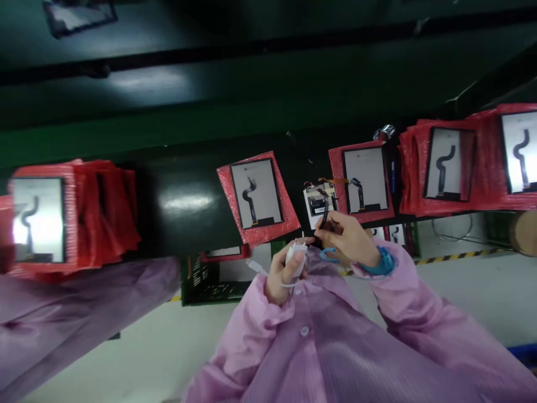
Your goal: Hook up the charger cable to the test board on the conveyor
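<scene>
My left hand [286, 267] is closed around a white power adapter [296, 256] with its metal prongs pointing up. A white USB cable [255, 266] trails from this hand to the left. My right hand [349, 238] is closed on a slender black thing [325, 215], whose kind I cannot make out. Its upper end reaches over a small circuit board [320, 200] on a white base at the table's front edge. An orange flat cable [335, 181] runs from the board towards the display panel [366, 179] on its right. A blue wrist strap [382, 262] circles my right wrist.
Another display panel [257, 193] lies on red bubble wrap left of the board. Stacks of red bubble-wrap bags [111, 207] with panels stand at both sides. A green crate [201, 285] sits below the table edge. At the left is another person's pink sleeve [92, 319].
</scene>
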Demonstrator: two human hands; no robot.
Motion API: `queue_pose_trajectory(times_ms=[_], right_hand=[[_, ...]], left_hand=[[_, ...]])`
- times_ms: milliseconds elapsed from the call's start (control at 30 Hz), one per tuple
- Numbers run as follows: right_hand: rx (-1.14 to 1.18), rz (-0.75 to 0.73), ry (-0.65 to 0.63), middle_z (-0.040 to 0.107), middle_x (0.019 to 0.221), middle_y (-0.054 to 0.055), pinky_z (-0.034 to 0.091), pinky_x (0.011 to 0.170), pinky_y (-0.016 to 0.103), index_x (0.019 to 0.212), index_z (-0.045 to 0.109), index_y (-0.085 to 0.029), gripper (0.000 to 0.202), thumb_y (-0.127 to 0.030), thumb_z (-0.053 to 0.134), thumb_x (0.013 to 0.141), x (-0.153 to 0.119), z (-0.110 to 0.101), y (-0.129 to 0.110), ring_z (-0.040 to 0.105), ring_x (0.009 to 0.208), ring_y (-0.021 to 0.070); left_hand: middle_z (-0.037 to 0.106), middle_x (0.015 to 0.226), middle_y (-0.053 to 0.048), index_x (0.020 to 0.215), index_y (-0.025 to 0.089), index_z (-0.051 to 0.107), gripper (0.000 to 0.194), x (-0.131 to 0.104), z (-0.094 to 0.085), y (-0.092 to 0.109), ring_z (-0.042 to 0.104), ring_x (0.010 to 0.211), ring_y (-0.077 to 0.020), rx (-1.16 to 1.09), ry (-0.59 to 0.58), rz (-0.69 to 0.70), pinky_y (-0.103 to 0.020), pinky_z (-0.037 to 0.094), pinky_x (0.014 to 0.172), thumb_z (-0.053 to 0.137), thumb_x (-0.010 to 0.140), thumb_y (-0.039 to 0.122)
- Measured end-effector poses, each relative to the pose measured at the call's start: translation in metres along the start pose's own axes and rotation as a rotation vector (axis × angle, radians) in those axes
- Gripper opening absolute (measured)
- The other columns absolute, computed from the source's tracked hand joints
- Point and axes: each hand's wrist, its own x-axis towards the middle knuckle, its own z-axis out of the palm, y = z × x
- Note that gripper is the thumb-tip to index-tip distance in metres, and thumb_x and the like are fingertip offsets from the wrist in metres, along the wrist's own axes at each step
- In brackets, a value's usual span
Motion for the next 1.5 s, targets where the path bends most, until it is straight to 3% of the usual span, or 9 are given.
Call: queue_pose_trajectory(times_ms=[233, 333, 433, 533, 700, 800, 933, 1133, 1500], right_hand=[[-0.237, -0.216, 0.065, 0.068, 0.082, 0.001, 0.054, 0.07, 0.036, 0.084, 0.062, -0.022, 0.02, -0.031, 0.077, 0.074, 0.125, -0.067, 0.032, 0.064, 0.075, 0.0183], [-0.351, -0.238, -0.014, 0.068, 0.079, 0.0, 0.055, 0.073, 0.041, 0.076, 0.06, -0.023, 0.021, -0.027, 0.081, 0.071, 0.169, -0.079, 0.057, 0.064, 0.076, 0.0198], [-0.41, -0.232, -0.064, 0.067, 0.078, -0.001, 0.056, 0.074, 0.041, 0.074, 0.058, -0.022, 0.024, -0.02, 0.082, 0.069, 0.19, -0.08, 0.082, 0.063, 0.076, 0.0192], [-0.429, -0.204, -0.08, 0.067, 0.077, -0.002, 0.055, 0.072, 0.04, 0.076, 0.057, -0.021, 0.025, -0.017, 0.081, 0.069, 0.193, -0.077, 0.093, 0.063, 0.072, 0.0177], [-0.543, -0.201, -0.035, 0.064, 0.071, -0.002, 0.054, 0.073, 0.04, 0.075, 0.057, -0.021, 0.025, -0.028, 0.081, 0.073, 0.188, -0.072, 0.092, 0.06, 0.068, 0.0169], [-0.578, -0.177, 0.032, 0.063, 0.07, -0.002, 0.054, 0.078, 0.042, 0.077, 0.057, -0.022, 0.021, -0.026, 0.079, 0.075, 0.181, -0.068, 0.094, 0.062, 0.07, 0.0184], [-0.565, -0.143, 0.135, 0.064, 0.075, -0.001, 0.055, 0.081, 0.044, 0.083, 0.058, -0.023, 0.019, -0.018, 0.075, 0.076, 0.171, -0.06, 0.104, 0.063, 0.076, 0.0204], [-0.532, -0.148, 0.185, 0.063, 0.077, -0.001, 0.056, 0.08, 0.044, 0.093, 0.057, -0.023, 0.018, -0.028, 0.071, 0.082, 0.165, -0.056, 0.121, 0.064, 0.078, 0.0209], [-0.612, -0.209, 0.185, 0.066, 0.09, 0.004, 0.056, 0.084, 0.045, 0.11, 0.054, -0.024, 0.024, -0.03, 0.063, 0.089, 0.164, -0.054, 0.136, 0.065, 0.086, 0.0227]], left_hand=[[0.051, 0.047, 0.004, 0.118, 0.009, 0.063, 0.074, 0.06, 0.001, -0.037, 0.042, 0.04, -0.0081, -0.001, -0.092, -0.166, -0.018, 0.028, 0.039, 0.064, 0.075, 0.07], [0.054, 0.052, 0.002, 0.114, 0.011, 0.064, 0.07, 0.074, 0.004, -0.062, 0.045, 0.04, -0.0081, -0.027, -0.093, -0.201, -0.018, 0.029, 0.038, 0.064, 0.075, 0.07], [0.065, 0.074, -0.003, 0.11, 0.013, 0.062, 0.069, 0.081, 0.009, -0.076, 0.046, 0.04, -0.0061, -0.096, -0.068, -0.245, -0.019, 0.03, 0.035, 0.068, 0.072, 0.07], [0.068, 0.092, -0.007, 0.11, 0.014, 0.06, 0.069, 0.082, 0.012, -0.079, 0.047, 0.039, -0.0044, -0.136, -0.058, -0.309, -0.019, 0.03, 0.033, 0.07, 0.069, 0.069], [0.065, 0.075, -0.004, 0.107, 0.012, 0.06, 0.071, 0.076, 0.012, -0.078, 0.047, 0.037, -0.0056, -0.158, -0.142, -0.41, -0.018, 0.029, 0.032, 0.068, 0.069, 0.071], [0.065, 0.078, -0.004, 0.11, 0.012, 0.06, 0.072, 0.073, 0.012, -0.079, 0.049, 0.039, -0.0056, -0.133, -0.179, -0.45, -0.017, 0.03, 0.033, 0.069, 0.069, 0.07], [0.065, 0.077, -0.003, 0.105, 0.013, 0.06, 0.069, 0.076, 0.013, -0.083, 0.049, 0.04, -0.0059, -0.122, -0.155, -0.454, -0.017, 0.028, 0.034, 0.068, 0.068, 0.071], [0.064, 0.074, -0.002, 0.106, 0.012, 0.059, 0.07, 0.081, 0.011, -0.089, 0.049, 0.039, -0.0065, -0.139, -0.15, -0.436, -0.018, 0.028, 0.033, 0.067, 0.069, 0.071], [0.064, 0.074, -0.002, 0.107, 0.013, 0.062, 0.062, 0.078, 0.011, -0.087, 0.05, 0.041, -0.0065, -0.169, -0.111, -0.418, -0.018, 0.029, 0.036, 0.068, 0.073, 0.065]])
